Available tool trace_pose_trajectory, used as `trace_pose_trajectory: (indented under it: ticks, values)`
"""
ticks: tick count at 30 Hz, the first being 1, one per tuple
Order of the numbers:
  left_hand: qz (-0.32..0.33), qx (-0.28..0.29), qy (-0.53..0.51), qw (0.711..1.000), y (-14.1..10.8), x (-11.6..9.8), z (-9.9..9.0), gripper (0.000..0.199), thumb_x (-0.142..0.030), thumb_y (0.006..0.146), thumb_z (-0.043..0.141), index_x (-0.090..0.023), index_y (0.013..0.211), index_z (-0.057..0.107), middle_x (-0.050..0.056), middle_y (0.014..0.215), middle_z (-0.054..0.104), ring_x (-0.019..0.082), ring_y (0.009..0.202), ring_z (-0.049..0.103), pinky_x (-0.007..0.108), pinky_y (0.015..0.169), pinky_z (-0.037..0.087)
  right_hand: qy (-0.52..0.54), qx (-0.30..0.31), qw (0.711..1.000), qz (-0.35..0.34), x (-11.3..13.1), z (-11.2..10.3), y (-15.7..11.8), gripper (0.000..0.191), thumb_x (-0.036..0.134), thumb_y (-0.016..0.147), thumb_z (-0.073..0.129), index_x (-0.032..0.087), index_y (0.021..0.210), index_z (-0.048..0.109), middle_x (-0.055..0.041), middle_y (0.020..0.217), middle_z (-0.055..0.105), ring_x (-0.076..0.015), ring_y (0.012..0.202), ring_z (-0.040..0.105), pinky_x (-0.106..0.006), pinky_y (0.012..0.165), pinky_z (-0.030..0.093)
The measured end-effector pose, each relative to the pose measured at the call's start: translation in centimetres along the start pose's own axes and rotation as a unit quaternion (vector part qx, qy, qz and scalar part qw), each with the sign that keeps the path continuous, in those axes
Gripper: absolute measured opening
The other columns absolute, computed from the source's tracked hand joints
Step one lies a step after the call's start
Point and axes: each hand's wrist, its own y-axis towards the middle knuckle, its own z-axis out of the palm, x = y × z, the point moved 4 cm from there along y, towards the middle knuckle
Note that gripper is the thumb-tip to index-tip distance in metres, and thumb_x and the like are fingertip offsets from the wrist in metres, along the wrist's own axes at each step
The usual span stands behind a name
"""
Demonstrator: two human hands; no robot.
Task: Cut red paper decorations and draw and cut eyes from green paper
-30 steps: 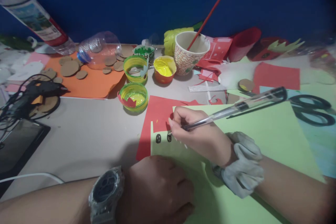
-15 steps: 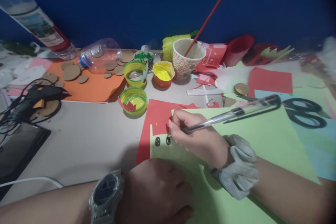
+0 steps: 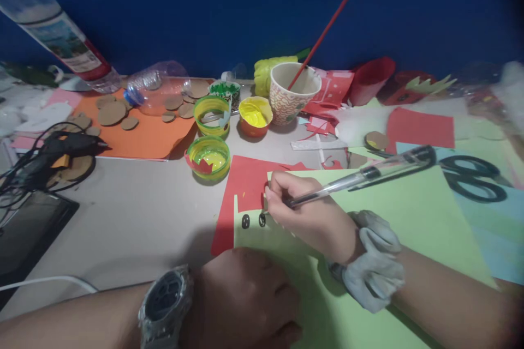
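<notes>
My right hand [image 3: 311, 207] grips a clear pen [image 3: 339, 182] with a black cap or end, its tip low at the second of two dark oval eye shapes [image 3: 245, 222] drawn on a light green sheet of paper [image 3: 409, 218]. The green sheet has a cut corner at upper left, and a red sheet [image 3: 245, 180] shows from under it. My left hand [image 3: 245, 300] rests on the sheet's lower left part, fingers curled under; the fingertips are hidden. A watch [image 3: 166, 300] sits on that wrist, a grey scrunchie [image 3: 374, 262] on the other.
Beyond the paper stand two yellow-green rings [image 3: 209, 158], a yellow paint cup [image 3: 255, 114] and a patterned cup [image 3: 292, 92] with a red stick. Black-handled scissors [image 3: 475, 177] lie right. At left are a glue gun [image 3: 69, 144], cardboard discs [image 3: 111, 113], bottles and a dark tablet [image 3: 36, 229].
Almost nothing differs. The pen's back end has shifted very slightly left and down, while its tip stays at the second eye shape. My left hand keeps its place.
</notes>
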Motion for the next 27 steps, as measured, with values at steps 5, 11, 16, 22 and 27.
trace_pose_trajectory:
  ticks: [5, 11, 16, 22, 27]
  values:
    - [-0.010, -0.002, 0.007, 1.000, -0.10, -0.06, 0.20, 0.022, -0.034, 0.086, 0.052, -0.018, 0.070, 0.052, -0.003, 0.069, 0.057, 0.013, 0.057, 0.047, 0.030, 0.048, 0.031, 0.006, 0.005, 1.000, 0.006, -0.11, 0.08, 0.04, 0.026, 0.021, 0.085, 0.049, 0.020, 0.063, 0.034, 0.0073, 0.052, 0.040, -0.0073, 0.049, 0.037, -0.021, 0.050, 0.031]
    - [0.000, 0.007, -0.005, 1.000, -0.27, -0.03, 0.16, 0.020, -0.032, 0.088, 0.048, -0.019, 0.073, 0.052, -0.002, 0.072, 0.058, 0.013, 0.058, 0.048, 0.029, 0.049, 0.031, 0.009, 0.003, 1.000, 0.008, -0.03, 0.03, -0.03, 0.026, 0.021, 0.085, 0.049, 0.020, 0.063, 0.035, 0.0075, 0.052, 0.040, -0.0071, 0.050, 0.037, -0.020, 0.050, 0.031]
    - [-0.005, 0.008, -0.002, 1.000, -0.24, 0.03, 0.29, 0.022, -0.032, 0.088, 0.047, -0.018, 0.072, 0.052, -0.002, 0.071, 0.057, 0.014, 0.058, 0.047, 0.029, 0.049, 0.029, -0.006, 0.000, 1.000, 0.000, 0.07, -0.02, 0.00, 0.025, 0.020, 0.084, 0.049, 0.020, 0.063, 0.035, 0.0073, 0.052, 0.041, -0.0073, 0.050, 0.038, -0.020, 0.051, 0.031]
    - [-0.002, -0.015, -0.005, 1.000, -0.22, 0.03, 0.27, 0.022, -0.033, 0.087, 0.050, -0.018, 0.071, 0.051, -0.002, 0.070, 0.057, 0.013, 0.058, 0.047, 0.029, 0.048, 0.029, -0.001, 0.001, 1.000, 0.002, 0.05, 0.01, -0.02, 0.025, 0.020, 0.084, 0.049, 0.020, 0.063, 0.035, 0.0073, 0.052, 0.042, -0.0075, 0.050, 0.038, -0.021, 0.051, 0.031]
    - [-0.004, -0.016, 0.007, 1.000, -0.23, -0.03, 0.13, 0.022, -0.033, 0.087, 0.050, -0.018, 0.071, 0.052, -0.002, 0.069, 0.056, 0.013, 0.056, 0.046, 0.030, 0.048, 0.030, 0.000, 0.002, 1.000, 0.010, -0.13, 0.01, -0.03, 0.026, 0.022, 0.085, 0.048, 0.020, 0.063, 0.035, 0.0072, 0.051, 0.041, -0.0077, 0.050, 0.039, -0.021, 0.050, 0.031]
